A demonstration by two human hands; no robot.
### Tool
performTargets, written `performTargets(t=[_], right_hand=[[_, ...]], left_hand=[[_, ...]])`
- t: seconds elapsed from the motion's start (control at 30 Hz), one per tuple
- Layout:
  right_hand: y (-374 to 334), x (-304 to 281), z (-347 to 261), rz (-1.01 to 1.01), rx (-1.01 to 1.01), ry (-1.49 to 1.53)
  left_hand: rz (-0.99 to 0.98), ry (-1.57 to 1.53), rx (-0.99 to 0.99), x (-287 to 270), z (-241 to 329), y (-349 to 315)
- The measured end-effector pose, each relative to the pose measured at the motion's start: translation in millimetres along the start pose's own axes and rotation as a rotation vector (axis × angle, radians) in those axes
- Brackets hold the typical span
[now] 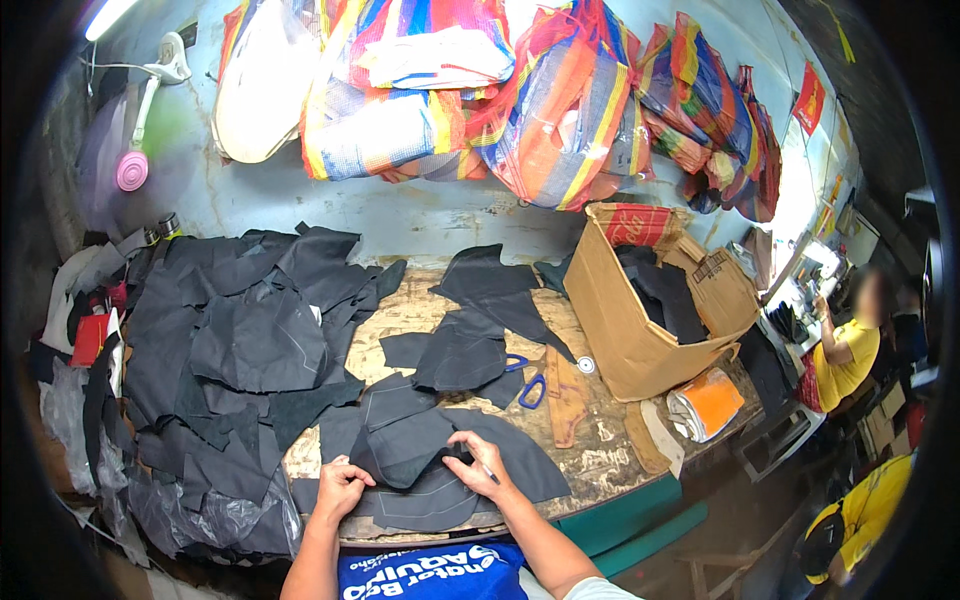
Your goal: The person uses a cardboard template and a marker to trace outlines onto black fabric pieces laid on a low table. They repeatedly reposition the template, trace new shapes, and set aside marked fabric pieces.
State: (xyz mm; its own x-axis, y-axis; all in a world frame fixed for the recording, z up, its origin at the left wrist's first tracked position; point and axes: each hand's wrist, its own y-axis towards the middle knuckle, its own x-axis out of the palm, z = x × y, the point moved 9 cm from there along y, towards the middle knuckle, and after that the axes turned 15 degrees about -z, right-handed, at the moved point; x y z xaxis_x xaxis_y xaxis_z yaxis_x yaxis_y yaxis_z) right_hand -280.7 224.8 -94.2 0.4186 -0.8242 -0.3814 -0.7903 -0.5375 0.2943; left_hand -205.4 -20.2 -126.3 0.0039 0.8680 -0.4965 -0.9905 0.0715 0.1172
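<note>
A black leather-like piece (408, 445) with pale drawn lines lies at the table's near edge, its front edge lifted and curled. My left hand (343, 484) pinches its near left corner, fingers closed. At its right side my right hand (476, 466) has thumb and fingers closed on the edge; a thin pen-like stick (491, 474) shows between the fingers, too small to name surely. Beneath and around it lie more black pieces (510, 450), some with pale outlines. Just beyond my right hand rest blue-handled scissors (532, 391), beside a brown flat template (566, 400).
A heap of black sheets (255, 340) covers the table's left. An open cardboard box (625, 330) holding black pieces stands at the right, near an orange-and-white bundle (706, 403). Mesh bags (560, 110) hang on the wall. People in yellow (848, 350) are at the far right.
</note>
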Motion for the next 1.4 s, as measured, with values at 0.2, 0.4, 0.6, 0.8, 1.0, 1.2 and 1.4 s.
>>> performTargets(t=[0.2, 0.4, 0.6, 0.8, 1.0, 1.2, 1.4], right_hand=[[7, -2, 19, -0.044, 0.217, 0.064], [34, -49, 17, -0.073, 0.104, -0.006], [34, -58, 12, -0.119, 0.201, -0.274], [56, -74, -37, -0.249, 0.114, -0.252], [63, -104, -138, -0.427, -0.171, -0.393], [73, -259, -203, 0.064, -0.186, -0.578], [37, -441, -226, 1.045, 0.099, -0.784]], left_hand=[[0.174, -0.400, 0.011, -7, -14, -8], [0.097, -0.164, 0.161, -9, 13, -5], [0.066, -0.028, 0.028, -6, 19, -1], [0.076, -0.024, 0.000, -7, 18, 0], [0.072, -0.002, 0.003, -7, 20, 0], [0.077, 0.018, -0.001, -8, 23, 0], [0.090, 0.011, 0.009, -7, 21, -2]])
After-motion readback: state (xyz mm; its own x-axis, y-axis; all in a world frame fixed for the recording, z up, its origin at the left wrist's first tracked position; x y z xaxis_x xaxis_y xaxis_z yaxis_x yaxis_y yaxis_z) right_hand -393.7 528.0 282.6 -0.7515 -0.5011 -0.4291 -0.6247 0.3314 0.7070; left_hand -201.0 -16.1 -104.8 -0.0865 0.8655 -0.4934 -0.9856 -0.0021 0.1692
